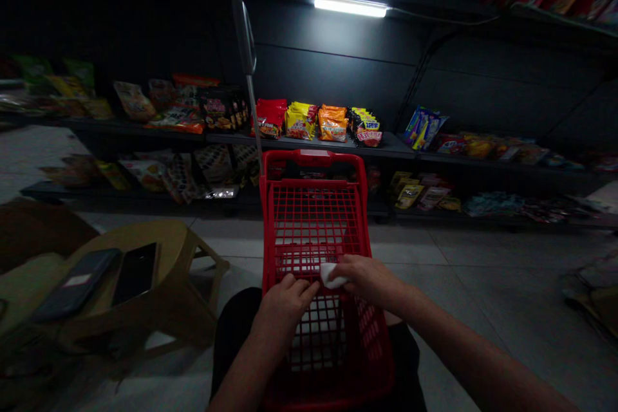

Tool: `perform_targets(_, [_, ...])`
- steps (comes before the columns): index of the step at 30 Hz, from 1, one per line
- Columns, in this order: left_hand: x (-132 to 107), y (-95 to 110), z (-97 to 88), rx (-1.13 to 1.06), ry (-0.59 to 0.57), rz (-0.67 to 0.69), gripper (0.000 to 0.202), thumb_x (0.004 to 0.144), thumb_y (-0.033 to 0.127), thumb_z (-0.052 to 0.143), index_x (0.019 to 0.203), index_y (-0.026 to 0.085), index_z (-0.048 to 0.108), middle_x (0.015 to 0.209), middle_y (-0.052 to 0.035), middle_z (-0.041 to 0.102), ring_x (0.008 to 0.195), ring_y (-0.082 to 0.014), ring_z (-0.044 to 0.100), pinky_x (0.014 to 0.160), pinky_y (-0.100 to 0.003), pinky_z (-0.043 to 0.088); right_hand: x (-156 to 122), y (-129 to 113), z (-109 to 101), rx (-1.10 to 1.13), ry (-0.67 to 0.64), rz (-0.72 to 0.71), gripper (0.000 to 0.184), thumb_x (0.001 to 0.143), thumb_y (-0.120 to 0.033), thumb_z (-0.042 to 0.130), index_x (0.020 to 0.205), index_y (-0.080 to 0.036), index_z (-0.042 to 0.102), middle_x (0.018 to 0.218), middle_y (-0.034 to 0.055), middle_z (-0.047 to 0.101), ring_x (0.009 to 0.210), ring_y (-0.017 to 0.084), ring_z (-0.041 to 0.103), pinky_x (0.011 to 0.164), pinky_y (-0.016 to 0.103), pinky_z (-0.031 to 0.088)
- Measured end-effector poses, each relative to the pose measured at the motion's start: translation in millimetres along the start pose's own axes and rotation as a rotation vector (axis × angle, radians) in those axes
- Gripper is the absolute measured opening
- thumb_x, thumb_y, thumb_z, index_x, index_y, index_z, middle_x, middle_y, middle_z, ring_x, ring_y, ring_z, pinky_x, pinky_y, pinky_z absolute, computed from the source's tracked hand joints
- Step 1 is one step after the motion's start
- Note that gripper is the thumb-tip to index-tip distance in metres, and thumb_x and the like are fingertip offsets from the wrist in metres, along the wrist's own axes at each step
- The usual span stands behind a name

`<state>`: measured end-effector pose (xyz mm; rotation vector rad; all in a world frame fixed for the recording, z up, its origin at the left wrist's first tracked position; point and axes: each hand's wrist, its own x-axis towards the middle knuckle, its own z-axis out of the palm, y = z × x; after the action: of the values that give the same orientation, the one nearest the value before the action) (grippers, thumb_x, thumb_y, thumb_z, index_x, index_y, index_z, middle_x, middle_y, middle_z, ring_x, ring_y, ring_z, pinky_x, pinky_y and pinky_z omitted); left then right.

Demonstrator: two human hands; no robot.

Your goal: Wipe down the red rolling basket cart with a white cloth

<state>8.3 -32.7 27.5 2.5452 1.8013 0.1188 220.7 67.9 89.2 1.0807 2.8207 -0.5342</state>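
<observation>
A red plastic shopping basket with a lattice wall and a long metal pull rod stands upright between my knees. My left hand has its fingers bent over the bar across the basket's middle and grips it. Pinched in my right hand is a small white wipe, pressed against the same bar just right of my left fingertips. Whether the wipe is paper or cloth cannot be made out. The basket's lower part is dark.
On the left, a yellowish plastic stool carries a black phone and a dark grey flat object. Dark shelves of packaged snacks run behind the basket, under a light tube. Pale floor tiles lie to the right.
</observation>
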Motion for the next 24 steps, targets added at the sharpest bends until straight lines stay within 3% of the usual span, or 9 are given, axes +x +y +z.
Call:
perform_targets(4, [0, -1, 4.2, -0.026, 0.016, 0.005, 0.051, 0.089, 0.010, 0.056, 0.138, 0.026, 0.054, 0.121, -0.0054, 0.067, 0.103, -0.0223, 0.059, 0.081, -0.035, 0.055, -37, 22, -4, -0.086, -0.033, 0.084, 0.029, 0.082, -0.015, 0.064, 0.105, -0.030, 0.072, 0.099, 0.0025, 0.068, 0.087, 0.017, 0.064, 0.069, 0.024, 0.039])
perform_targets(7, [2, -3, 11.1, -0.027, 0.023, 0.013, 0.051, 0.089, 0.009, 0.055, 0.136, 0.027, 0.055, 0.118, -0.0047, 0.069, 0.101, -0.0220, 0.059, 0.079, -0.034, 0.055, -34, 32, -3, -0.189, 0.055, 0.097, 0.023, 0.083, -0.018, 0.064, 0.102, -0.027, 0.072, 0.095, 0.0037, 0.068, 0.086, 0.018, 0.063, 0.069, 0.025, 0.039])
perform_targets(11, [5, -6, 18.8, -0.023, 0.053, 0.028, 0.053, 0.089, 0.005, 0.051, 0.136, 0.029, 0.055, 0.119, -0.0043, 0.068, 0.102, -0.0205, 0.058, 0.080, -0.032, 0.054, 3, 58, -17, -0.331, 0.200, 0.177, 0.018, 0.084, -0.019, 0.062, 0.100, -0.022, 0.070, 0.096, 0.0061, 0.068, 0.090, 0.020, 0.063, 0.074, 0.027, 0.042])
perform_targets(15, [6, -7, 23.4, -0.024, 0.054, 0.019, 0.063, 0.083, -0.002, 0.051, 0.137, 0.031, 0.055, 0.121, -0.0032, 0.068, 0.106, -0.0207, 0.056, 0.083, -0.031, 0.052, 58, 88, -56, -0.443, 0.346, 0.290, 0.017, 0.090, -0.022, 0.056, 0.100, -0.019, 0.068, 0.100, 0.0086, 0.068, 0.095, 0.022, 0.063, 0.077, 0.029, 0.045])
perform_targets(19, [5, -7, 28.2, -0.018, 0.091, 0.006, 0.067, 0.081, -0.004, 0.050, 0.137, 0.032, 0.054, 0.120, -0.0021, 0.068, 0.102, -0.0193, 0.056, 0.084, -0.030, 0.050, 101, 100, -92, -0.462, 0.465, 0.452, 0.029, 0.096, -0.020, 0.041, 0.106, -0.017, 0.068, 0.109, 0.0137, 0.066, 0.103, 0.024, 0.064, 0.081, 0.032, 0.047])
perform_targets(21, [5, -8, 32.1, -0.013, 0.115, 0.016, 0.067, 0.081, -0.004, 0.049, 0.137, 0.033, 0.055, 0.119, -0.0015, 0.068, 0.100, -0.0186, 0.056, 0.082, -0.028, 0.050, 109, 98, -98, -0.430, 0.454, 0.504, 0.029, 0.096, -0.020, 0.041, 0.106, -0.016, 0.068, 0.112, 0.0148, 0.067, 0.102, 0.025, 0.065, 0.079, 0.032, 0.048])
perform_targets(24, [5, -10, 38.5, -0.002, 0.144, 0.022, 0.067, 0.081, -0.003, 0.050, 0.136, 0.034, 0.056, 0.118, -0.0010, 0.068, 0.100, -0.0190, 0.055, 0.081, -0.028, 0.049, 100, 89, -88, -0.380, 0.400, 0.517, 0.022, 0.091, -0.022, 0.050, 0.103, -0.017, 0.068, 0.103, 0.0126, 0.071, 0.092, 0.024, 0.070, 0.072, 0.030, 0.049])
